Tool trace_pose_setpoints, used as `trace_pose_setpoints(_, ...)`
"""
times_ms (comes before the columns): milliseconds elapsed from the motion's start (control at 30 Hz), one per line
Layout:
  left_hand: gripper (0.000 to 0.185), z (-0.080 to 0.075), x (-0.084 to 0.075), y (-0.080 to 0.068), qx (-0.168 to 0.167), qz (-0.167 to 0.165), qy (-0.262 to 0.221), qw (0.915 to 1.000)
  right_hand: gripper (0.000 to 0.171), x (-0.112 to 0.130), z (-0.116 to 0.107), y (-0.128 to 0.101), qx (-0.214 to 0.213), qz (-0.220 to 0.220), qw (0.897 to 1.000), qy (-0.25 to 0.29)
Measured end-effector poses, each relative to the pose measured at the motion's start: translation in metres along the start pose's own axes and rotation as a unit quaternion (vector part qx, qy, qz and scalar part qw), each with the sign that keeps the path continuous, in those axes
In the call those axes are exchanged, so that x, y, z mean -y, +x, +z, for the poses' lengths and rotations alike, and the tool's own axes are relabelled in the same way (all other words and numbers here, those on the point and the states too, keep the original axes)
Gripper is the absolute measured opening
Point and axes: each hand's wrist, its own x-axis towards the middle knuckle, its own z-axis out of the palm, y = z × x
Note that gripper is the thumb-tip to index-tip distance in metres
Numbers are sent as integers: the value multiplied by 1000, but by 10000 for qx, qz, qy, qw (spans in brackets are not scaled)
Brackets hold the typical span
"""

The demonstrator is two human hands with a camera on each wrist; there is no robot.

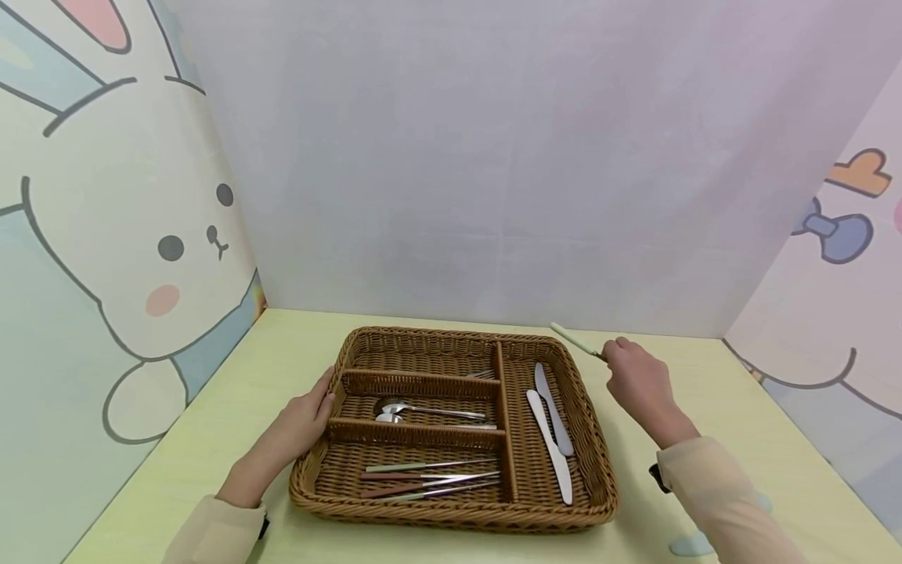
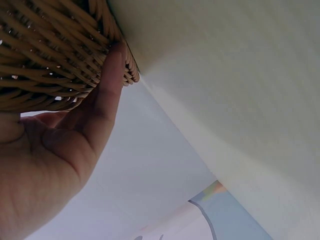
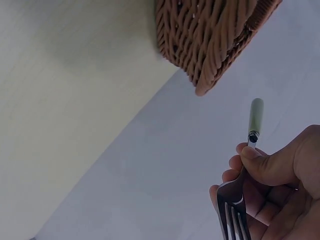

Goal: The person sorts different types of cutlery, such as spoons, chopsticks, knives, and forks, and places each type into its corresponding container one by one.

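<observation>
One fork [image 3: 239, 210] in right hand [image 1: 637, 385], two knives [image 1: 552, 427] in basket [image 1: 451, 513]

Rough woven wicker basket [image 1: 595, 439] in glossy brown, fork [image 3: 239, 210] with shiny metal tines and matt pale green handle, smooth matt white knives [image 1: 553, 431], polished metal spoons [image 1: 395, 409], smooth matt pale tabletop [image 1: 712, 376]

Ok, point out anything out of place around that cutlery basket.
Only the green-handled fork: the right hand holds it outside the wicker basket, past its far right corner. Everything else lies sorted in its compartments.
</observation>
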Motion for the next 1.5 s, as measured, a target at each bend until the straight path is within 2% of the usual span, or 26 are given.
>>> trace_pose_setpoints(567,53,1,0,0,-15,1,23,10000,18,67,-4,32,34,-750,9964,-403)
trace_pose_setpoints(1100,52,2,0,1,-4,-9,4,10000,11,115,23,48,-326,-1581,9844,-698)
trace_pose_setpoints(1500,53,1,1,1,2,3,42,10000,14,141,49,57,251,-1679,9825,-769)
